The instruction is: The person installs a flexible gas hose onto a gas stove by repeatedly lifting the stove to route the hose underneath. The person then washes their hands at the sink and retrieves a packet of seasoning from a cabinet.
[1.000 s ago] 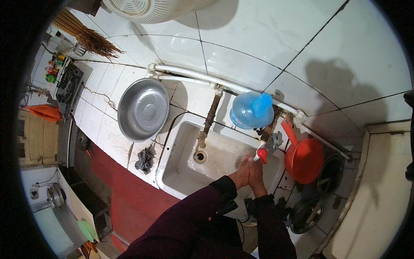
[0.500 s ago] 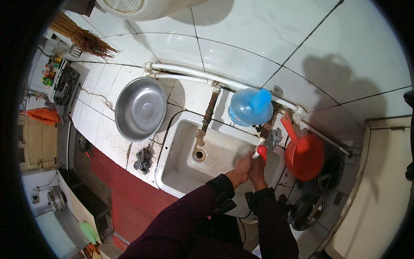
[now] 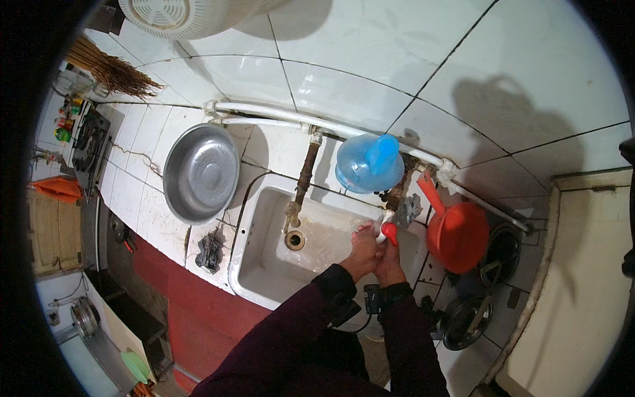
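Observation:
Over the right part of the white sink, my two wet hands meet under a tap with a red handle. My left hand touches my right hand; its reddish fingertips show a little apart, with nothing seen in them. The fingers of my right hand are hidden by the tap and the left hand. Water splashes about the hands. Dark sleeves cover both forearms. Left of them, a rusty pipe with a second spout reaches over the drain hole.
A grey metal basin sits on the tiled counter to the left, with a crumpled dark rag nearer me. Behind the tap stands a blue plastic jug. A red dipper and dark pot lids are at the right.
The view has shifted slightly, so the sink and basin sit further left. My hands stay together under the tap; more of the left fingertips shows beside the spout.

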Tool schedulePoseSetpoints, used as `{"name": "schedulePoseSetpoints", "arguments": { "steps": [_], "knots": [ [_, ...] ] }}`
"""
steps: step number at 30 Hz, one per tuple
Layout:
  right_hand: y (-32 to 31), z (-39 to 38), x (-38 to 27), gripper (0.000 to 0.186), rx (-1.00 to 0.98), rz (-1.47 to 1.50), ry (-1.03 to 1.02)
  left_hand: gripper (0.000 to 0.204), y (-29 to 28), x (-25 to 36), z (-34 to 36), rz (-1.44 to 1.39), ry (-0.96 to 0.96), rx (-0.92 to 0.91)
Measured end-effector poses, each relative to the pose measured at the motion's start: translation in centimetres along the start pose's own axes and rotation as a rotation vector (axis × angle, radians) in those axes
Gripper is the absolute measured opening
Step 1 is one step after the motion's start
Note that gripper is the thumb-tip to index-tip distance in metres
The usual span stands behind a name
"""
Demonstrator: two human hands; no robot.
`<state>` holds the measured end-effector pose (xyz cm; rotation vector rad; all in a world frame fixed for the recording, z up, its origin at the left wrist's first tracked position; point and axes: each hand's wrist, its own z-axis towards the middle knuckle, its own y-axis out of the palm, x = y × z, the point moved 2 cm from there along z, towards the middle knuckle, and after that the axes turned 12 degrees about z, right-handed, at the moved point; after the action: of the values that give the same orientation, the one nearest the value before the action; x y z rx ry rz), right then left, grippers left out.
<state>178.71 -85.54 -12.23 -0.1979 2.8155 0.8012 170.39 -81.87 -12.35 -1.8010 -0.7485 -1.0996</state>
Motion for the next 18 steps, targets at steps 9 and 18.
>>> {"name": "schedulePoseSetpoints", "arguments": {
  "steps": [9,18],
  "knots": [
    [0.7,-5.1,4.4,0.047,0.007,-0.056,-0.12,0.035,-0.5,0.4,-0.2,0.257,0.043,-0.02],
    [-0.5,-3.6,4.1,0.042,0.157,-0.437,-0.08,0.035,-2.5,0.5,0.2,0.668,0.287,-0.02]
  ]
}}
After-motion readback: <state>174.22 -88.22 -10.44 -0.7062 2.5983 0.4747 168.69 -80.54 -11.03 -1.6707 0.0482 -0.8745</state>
